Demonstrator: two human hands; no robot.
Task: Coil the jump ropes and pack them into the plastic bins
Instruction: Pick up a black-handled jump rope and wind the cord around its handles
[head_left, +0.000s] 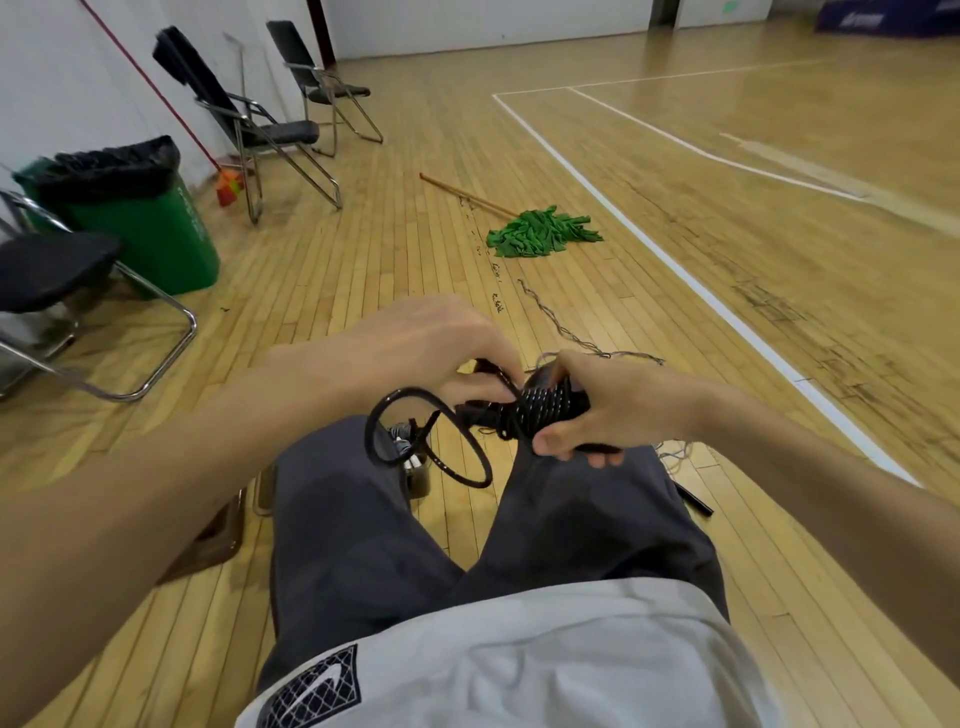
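Over the knees, seated on a wooden gym floor (322, 270): the right grip (618, 410) is closed round a black jump rope (545, 408), already bundled and cross-wrapped, thumb below and fingers over the top. The left grip (431, 348) pinches the strand where it meets the bundle. A loose tail (368, 434) hangs in two slack loops between the thighs, clear of the floor.

Step in hand, as I judge it: binding the coil with the last of the rope. The next move calls for drawing the tail taut round the bundle and tucking its end while the right grip keeps the wraps from slipping. Packing comes after.

No plastic bin plainly in view. Something small sits between the shins (415, 467); cannot tell what.

Outward: a thin grey rope (561, 327) trails on the floor just ahead, uncoiled. A black handle (693, 501) lies beside the right leg. A green mop (540, 234) lies farther out, near the white court line (675, 270). On the left are folding chairs (47, 270) and a green waste bin (156, 234), well apart from the hands. Open floor ahead and to the right; the left side is hemmed in by chair legs.
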